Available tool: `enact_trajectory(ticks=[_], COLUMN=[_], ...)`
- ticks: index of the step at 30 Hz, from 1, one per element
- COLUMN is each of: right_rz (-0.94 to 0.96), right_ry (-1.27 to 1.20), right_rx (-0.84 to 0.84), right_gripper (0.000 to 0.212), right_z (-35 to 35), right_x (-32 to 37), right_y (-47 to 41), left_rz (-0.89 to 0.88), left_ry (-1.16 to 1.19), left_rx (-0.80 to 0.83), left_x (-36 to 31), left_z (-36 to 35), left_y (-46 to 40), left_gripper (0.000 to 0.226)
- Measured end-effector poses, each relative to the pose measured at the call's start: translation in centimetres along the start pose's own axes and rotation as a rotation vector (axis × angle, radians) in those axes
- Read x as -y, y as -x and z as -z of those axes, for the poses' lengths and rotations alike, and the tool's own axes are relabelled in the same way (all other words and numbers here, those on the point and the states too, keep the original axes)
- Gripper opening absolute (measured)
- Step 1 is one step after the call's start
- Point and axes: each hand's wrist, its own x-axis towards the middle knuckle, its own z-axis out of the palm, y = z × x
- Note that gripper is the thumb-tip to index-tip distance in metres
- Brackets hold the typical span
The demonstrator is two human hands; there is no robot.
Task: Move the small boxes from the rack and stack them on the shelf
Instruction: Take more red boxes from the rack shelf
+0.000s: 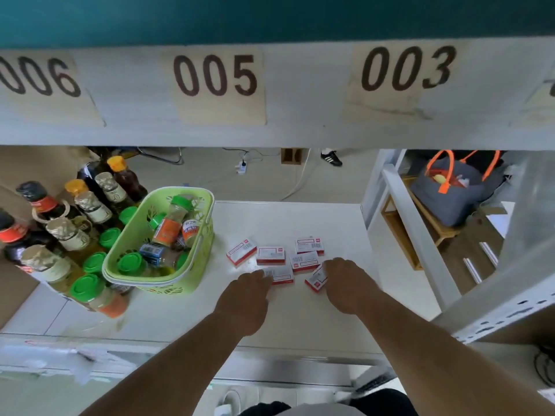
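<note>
White shelving fills the view, and the work takes place on a white shelf [300, 310] beneath a beam bearing paper labels reading 006, 005 [216, 76] and 003 [406, 69]. Fingers of the left hand [244, 298] reach forward and rest on the near-left small box [282, 275]; whether they pinch it or merely press on it cannot be told, as the fingertips are hidden behind the back of the hand. Fingers of the right hand [345, 283] curl onto a tilted small box [315, 280] at the near right, its edge lifted off the shelf; the exact grip is hidden as well. Four further small boxes, white with red trim, lie flat just beyond the hands: one angled at the far left [240, 251], one beside it [270, 255], one in the middle [304, 261], and one at the far right [310, 244]. They sit loosely clustered, some touching, and are not stacked. Left of the boxes stands a green basket [198, 265] holding spice jars with green lids. Further left stand dark sauce bottles [45, 205] and more green-lidded jars [90, 288]. Beyond the shelf at the right, a grey bag with orange handles [444, 196] rests on a wooden stand.
</note>
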Motion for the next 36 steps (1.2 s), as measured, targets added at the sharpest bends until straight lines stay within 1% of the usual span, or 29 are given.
enact_trajectory(ticks=[4,6,8,12,15,17,22,30,36], right_rz=[0.054,0.069,0.080,0.092,0.115,0.122,0.117,0.045,-0.009], right_ry=[0.043,0.044,0.040,0.019,0.005,-0.003,-0.049,-0.091,-0.075], right_rx=[-0.023,-0.022,-0.018,-0.010,0.017,0.016,-0.006,-0.068,-0.134], right_gripper=[0.045,0.048,0.047,0.041,0.041,0.039,0.041,0.033,0.024], right_z=[-0.3,-0.3,-0.3,-0.2,-0.4,-0.5,0.7,4.7,6.4], right_x=[0.0,0.0,0.0,0.0,0.1,0.1,0.5,1.9,2.3], right_y=[0.2,0.2,0.1,0.0,0.3,0.4,1.8,8.4,16.2], left_rz=[0.013,0.033,0.037,0.093,0.124,0.144,0.150,-0.008,-0.249], left_ry=[0.058,0.098,0.182,0.305,0.375,0.421,0.514,0.442,0.452], left_rx=[-0.089,-0.129,-0.114,-0.057,-0.051,-0.047,-0.063,-0.056,-0.027], left_x=[0.2,0.4,0.3,-0.1,-0.2,-0.2,0.7,0.9,0.1], left_z=[0.7,1.1,1.2,0.8,0.7,0.8,1.6,6.9,10.3], left_y=[-0.4,-1.2,-1.8,-2.3,-2.3,-2.0,-0.2,3.5,6.5], left_gripper=[0.047,0.051,0.054,0.046,0.047,0.048,0.046,0.040,0.036])
